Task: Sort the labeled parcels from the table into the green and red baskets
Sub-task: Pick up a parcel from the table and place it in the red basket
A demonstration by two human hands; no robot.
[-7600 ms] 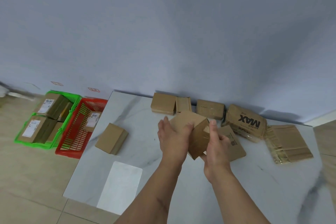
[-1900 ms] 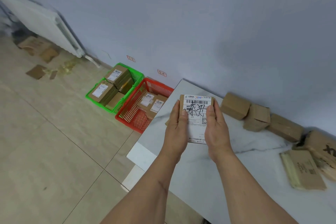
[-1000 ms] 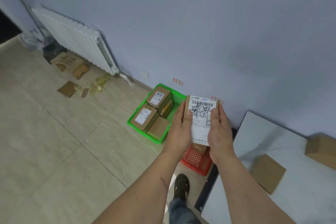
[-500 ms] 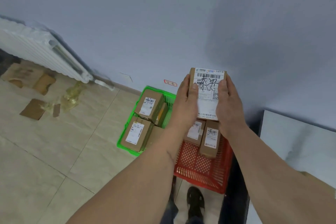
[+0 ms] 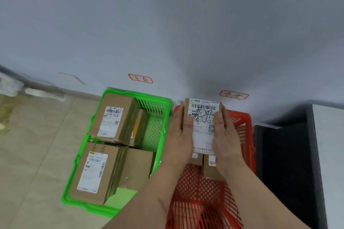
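Brown cardboard parcel with a white shipping label (image 5: 202,117) is held label-up over the red plastic basket (image 5: 242,132), left hand (image 5: 178,135) and right hand (image 5: 226,135) gripping opposite sides with curled fingers, probably to match its handwriting against the red-bordered wall tag (image 5: 234,95) before lowering it.

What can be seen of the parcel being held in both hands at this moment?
The parcel is a small brown cardboard box. A white shipping label with a barcode, a QR code and black handwritten characters covers its upward face and hangs past its near edge. The left hand and right hand grip its two sides, thumbs lying on the label. It is held roughly level over the far half of the red basket, above two smaller labeled boxes already inside.
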